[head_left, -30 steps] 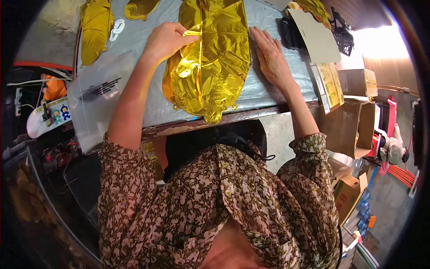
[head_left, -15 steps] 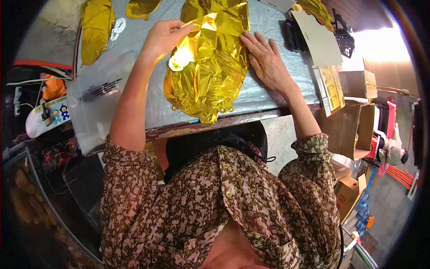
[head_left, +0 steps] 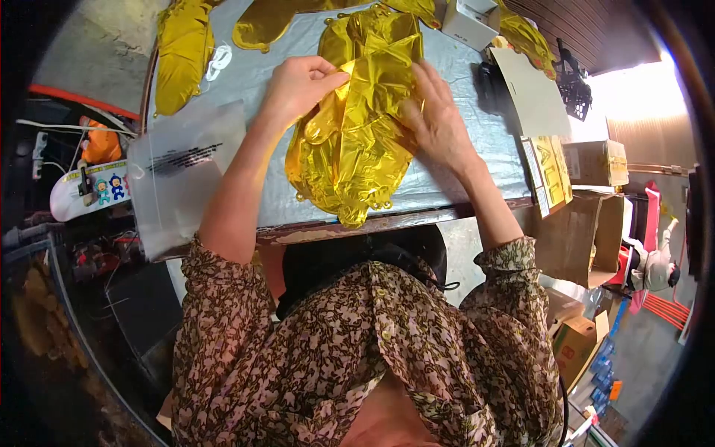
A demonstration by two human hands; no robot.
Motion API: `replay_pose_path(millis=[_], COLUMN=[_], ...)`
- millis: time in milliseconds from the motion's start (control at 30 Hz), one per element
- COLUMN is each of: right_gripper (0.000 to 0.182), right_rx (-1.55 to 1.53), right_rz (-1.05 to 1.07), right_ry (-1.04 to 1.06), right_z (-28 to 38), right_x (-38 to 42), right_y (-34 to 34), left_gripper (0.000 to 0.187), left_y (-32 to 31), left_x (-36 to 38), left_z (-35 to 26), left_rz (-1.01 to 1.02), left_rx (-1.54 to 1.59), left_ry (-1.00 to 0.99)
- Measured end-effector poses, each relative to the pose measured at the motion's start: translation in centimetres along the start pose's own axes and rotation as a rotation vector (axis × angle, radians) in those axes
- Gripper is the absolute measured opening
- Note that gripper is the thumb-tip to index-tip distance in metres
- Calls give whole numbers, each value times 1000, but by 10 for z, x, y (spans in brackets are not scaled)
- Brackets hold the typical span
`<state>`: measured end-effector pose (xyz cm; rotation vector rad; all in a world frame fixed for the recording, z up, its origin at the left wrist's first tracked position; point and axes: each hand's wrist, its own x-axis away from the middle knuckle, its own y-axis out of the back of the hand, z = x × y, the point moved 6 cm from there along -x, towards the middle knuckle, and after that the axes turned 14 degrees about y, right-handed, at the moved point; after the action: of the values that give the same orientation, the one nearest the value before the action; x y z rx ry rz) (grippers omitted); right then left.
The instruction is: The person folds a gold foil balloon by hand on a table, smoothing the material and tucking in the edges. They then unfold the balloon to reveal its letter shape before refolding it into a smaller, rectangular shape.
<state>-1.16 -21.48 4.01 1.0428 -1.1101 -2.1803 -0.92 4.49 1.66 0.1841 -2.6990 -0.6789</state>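
A gold foil balloon (head_left: 365, 141), flat and creased, lies on the table (head_left: 261, 167) in front of me, its lower tip at the table's near edge. My left hand (head_left: 302, 86) pinches a folded flap of the foil at the balloon's left side, between thumb and fingers. At the right side, my right hand (head_left: 441, 123) rests against the foil's edge with its fingers stretched out, somewhat blurred by motion. Under the left hand, the folded part lies over the balloon's middle.
More gold foil balloons (head_left: 182, 56) lie at the table's far left and back. Beside them is a white cord bundle (head_left: 218, 62). A clear plastic bag (head_left: 186, 175) hangs over the left edge. A white box (head_left: 471, 21) stands at the back right; cardboard boxes (head_left: 570, 231) are to the right.
My left hand has drawn the foil flap inward over the balloon. My right hand has turned and shifted along the right edge. The whole view has moved slightly.
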Motion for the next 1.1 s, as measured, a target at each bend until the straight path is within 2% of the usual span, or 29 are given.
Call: replay_pose_path(millis=[67, 133, 167, 200, 233, 300, 333, 367, 400, 433, 500, 533, 567, 633, 667, 767, 833, 900, 933, 1000, 1033, 1100], right_gripper=[94, 96, 98, 88, 88, 72, 72, 57, 48, 34, 32, 32, 40, 39, 38, 38, 38, 38, 36, 35, 39, 41], right_rx=[48, 98, 155, 222, 221, -135, -137, -326, -514, -555, -589, -627, -433, -485, -538, -631, -669, -601, -473, -140, 78, 173], right_rz=[54, 74, 89, 2, 5, -185, -181, -261, -340, -426, -461, -495, -495, -520, -540, -546, -553, -295, -379, -371, -266, -198], right_ry=[57, 40, 23, 12, 14, -159, -161, -261, -359, -293, -328, -362, -394, -380, -365, -359, -379, -645, -508, -147, -31, 15], right_z=[29, 33, 35, 35, 33, 14, 4, -16, -28, -14, -7, -9, -22, -26, -27, -27, -30, -38, -25, -2, 8, 18], right_x=[-5, -4, -2, -4, -6, -3, -2, 4, 7, -1, 1, 2, 10, 12, 12, 12, 13, 21, 14, -2, -6, -11], right_y=[1, -7, -11, -8, -10, -6, -8, -11, -14, 0, 9, 11, 8, 7, 6, 1, 1, -10, -3, 1, -3, -11], left_gripper=[28, 33, 35, 36, 36, 34, 35, 37, 42, 42, 42, 35, 35, 31, 37, 44, 47, 50, 51, 53, 53, 57], left_y=[-4, -10, -15, -19, -22, -23, -26, -27, -21, -18, 8, 17, 14, -8, -19, -37, -42, -49, -50, -49, -49, -47], left_x=[3, 15, 6, 6, 10, 15, 16, 19, 19, 15, 4, 16, 19, 34, 34, 39, 27, 18, 15, 13, 14, 16], left_z=[-11, -30, -30, -36, -49, -63, -70, -78, -79, -72, -59, -54, -47, -38, -32, -43, -39, -32, -28, -24, -25, -28], left_rz=[28, 219, 283, 359, 432, 435, 548, 660, 632, 630, 185, -33, -31, -83, -88, -157, -119, -85, -69, -37, -33, -45], left_rx=[99, 406, 445, 540, 636, 646, 729, 811, 815, 816, 332, -93, -95, -374, -497, -605, -647, -688, -664, -617, -619, -628], left_ry=[-17, 33, 24, 29, 33, 55, 17, -28, -34, -37, -370, -486, -490, -790, -840, -888, -859, -837, -835, -835, -843, -831])
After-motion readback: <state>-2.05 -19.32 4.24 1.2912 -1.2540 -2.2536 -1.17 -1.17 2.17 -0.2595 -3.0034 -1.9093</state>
